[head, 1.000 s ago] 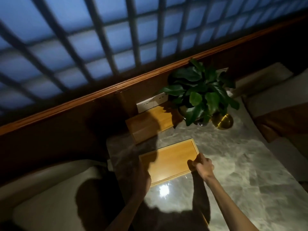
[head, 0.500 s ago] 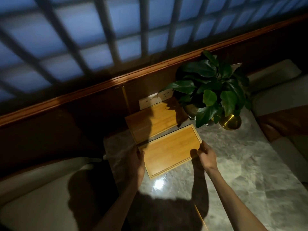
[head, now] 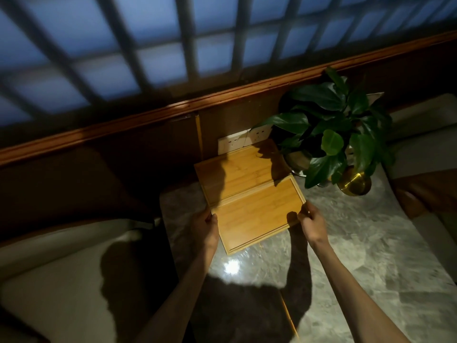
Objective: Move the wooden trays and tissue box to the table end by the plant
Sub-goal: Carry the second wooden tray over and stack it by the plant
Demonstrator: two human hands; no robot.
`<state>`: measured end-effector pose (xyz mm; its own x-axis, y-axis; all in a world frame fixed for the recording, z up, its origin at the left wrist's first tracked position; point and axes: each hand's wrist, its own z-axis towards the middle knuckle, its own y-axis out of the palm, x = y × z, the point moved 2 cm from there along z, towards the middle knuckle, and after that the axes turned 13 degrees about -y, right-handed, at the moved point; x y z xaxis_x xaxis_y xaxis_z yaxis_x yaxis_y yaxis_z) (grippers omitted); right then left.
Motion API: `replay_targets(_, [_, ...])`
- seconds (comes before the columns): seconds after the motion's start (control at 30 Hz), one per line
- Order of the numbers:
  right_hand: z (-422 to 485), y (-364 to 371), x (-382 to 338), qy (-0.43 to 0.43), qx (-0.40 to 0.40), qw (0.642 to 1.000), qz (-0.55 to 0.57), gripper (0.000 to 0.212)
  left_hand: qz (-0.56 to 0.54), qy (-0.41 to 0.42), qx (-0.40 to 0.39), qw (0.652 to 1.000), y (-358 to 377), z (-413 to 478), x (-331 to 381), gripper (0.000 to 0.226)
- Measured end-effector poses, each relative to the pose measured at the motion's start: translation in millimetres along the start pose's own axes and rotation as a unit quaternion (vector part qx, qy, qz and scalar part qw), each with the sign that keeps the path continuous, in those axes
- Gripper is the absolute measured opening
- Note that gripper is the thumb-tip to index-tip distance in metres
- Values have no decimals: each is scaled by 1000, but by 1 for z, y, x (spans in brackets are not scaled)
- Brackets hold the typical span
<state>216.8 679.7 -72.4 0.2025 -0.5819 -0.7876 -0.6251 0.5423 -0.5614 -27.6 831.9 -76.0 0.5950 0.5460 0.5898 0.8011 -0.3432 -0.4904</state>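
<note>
A wooden tray [head: 257,211] lies flat on the marble table [head: 358,243], its far edge against a second wooden tray [head: 235,172] that sits at the table's far end by the wall. My left hand [head: 205,226] grips the near tray's left edge. My right hand [head: 312,222] grips its right edge. The green plant [head: 333,129] stands just right of the far tray. No tissue box shows in this view.
A gold pot [head: 354,184] sits under the plant's leaves. A white wall socket [head: 243,141] is behind the far tray. Cushioned seats [head: 61,280] flank the table on the left and on the right [head: 425,154]. A latticed window fills the top.
Both hands have slid the near tray away from me, toward the wall, until it meets the far tray. The left hand has come out of shadow onto the tray's left edge.
</note>
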Motion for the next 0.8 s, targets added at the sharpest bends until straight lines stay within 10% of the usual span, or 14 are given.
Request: replay_targets(0.8, [2, -1, 1, 3, -11, 1000, -3, 35, -88, 23, -16, 996, 7, 13, -12, 23])
